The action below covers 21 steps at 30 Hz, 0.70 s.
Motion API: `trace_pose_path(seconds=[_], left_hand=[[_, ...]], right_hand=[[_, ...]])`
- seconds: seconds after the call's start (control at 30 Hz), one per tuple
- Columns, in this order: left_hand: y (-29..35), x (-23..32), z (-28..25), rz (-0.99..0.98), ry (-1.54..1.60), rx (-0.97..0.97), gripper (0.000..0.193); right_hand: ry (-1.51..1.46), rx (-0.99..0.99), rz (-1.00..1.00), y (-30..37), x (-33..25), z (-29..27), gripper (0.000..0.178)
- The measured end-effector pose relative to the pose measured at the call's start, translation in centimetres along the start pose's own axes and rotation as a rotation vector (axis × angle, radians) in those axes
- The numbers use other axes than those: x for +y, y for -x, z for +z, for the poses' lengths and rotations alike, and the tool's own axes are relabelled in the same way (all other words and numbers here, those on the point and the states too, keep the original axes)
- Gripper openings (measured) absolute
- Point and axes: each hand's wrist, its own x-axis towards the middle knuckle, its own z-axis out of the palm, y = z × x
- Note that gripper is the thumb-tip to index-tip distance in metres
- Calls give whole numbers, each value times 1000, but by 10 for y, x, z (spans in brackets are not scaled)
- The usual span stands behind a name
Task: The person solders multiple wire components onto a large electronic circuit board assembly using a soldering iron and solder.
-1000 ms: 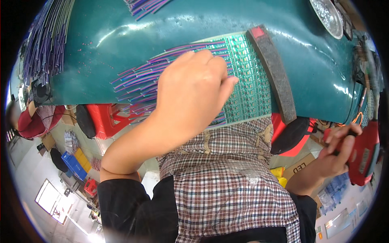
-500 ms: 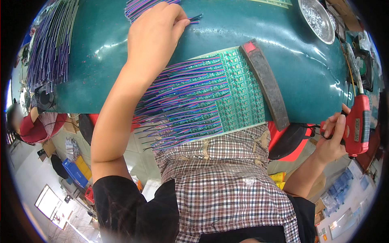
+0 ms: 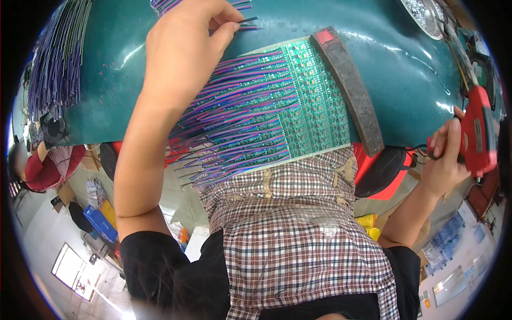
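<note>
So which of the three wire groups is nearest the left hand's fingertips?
The top-edge bundle, partly hidden by the left hand; the far-left bundle and the wires on the circuit board lie farther off.

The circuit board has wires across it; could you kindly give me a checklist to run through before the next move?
1. Left hand pinching a dark wire: ok.
2. Right hand holding the red tool: ok.
3. Red tool apart from left hand: ok.
4. Dark bar along right edge of the circuit board: ok.
5. Wires lying without crossing: not ok, loose ends overlap.
6. Red tool hot: cannot tell.
</note>
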Motion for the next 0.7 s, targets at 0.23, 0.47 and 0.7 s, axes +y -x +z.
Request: trace_pose_path(seconds=[0.23,0.47,0.7], left_hand=[[6,66,-28,-252,187,51,15],[58,79,-3,-91,212,-204,13],[72,82,19,-193,206,-177,19]], right_hand=[[-127,-35,80,60,-19,-4,32],[-11,-485,171,120,-13,-34,41],[66,-849,287,126,-19,-39,51]])
